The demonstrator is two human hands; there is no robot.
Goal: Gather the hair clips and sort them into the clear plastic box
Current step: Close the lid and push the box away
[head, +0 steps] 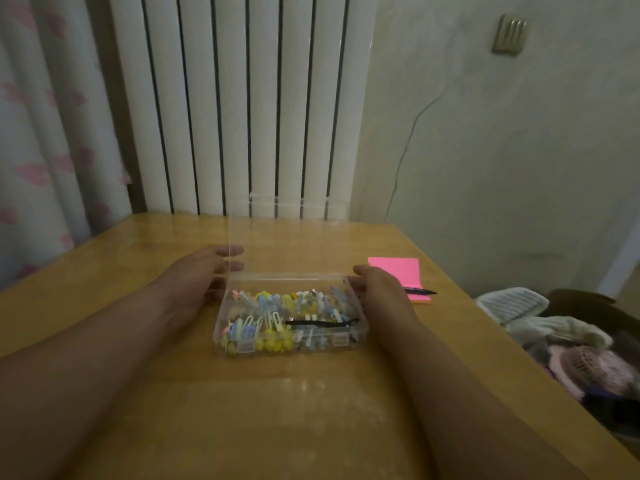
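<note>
- Hair clips [277,317], pastel yellow, blue, pink and white, lie packed inside the clear plastic box [217,336], which sits on the counter [277,410] in front of us. A long black hairpin [318,322] lies across the top of them.
- We see no loose clips on the counter, so we judge the gathering done and the step in hand to be closing the box.
- The box's clear lid [287,244] stands upright at the far edge, hinged open.
- Our hands are apart, one at each end of the box, with the clips between them.
- Our left hand [194,278] is at the left end. Its fingers reach out straight to the lid's left edge and show through the plastic. We cannot tell whether the thumb pinches the lid.
- Our right hand [377,285] rests against the box's far right corner, back towards us. Its fingers are hidden, so we cannot tell whether it grips the wall or only steadies it.
- To do this well, we should bring the lid down evenly from both ends while keeping the base flat on the counter.
- The hairpin and any raised clips may foul the lid. We should press them level first, then snap the front edge.
- A pink sticky-note pad [398,271] and a pen [420,291] lie just beyond our right hand, clear of the box.
</note>
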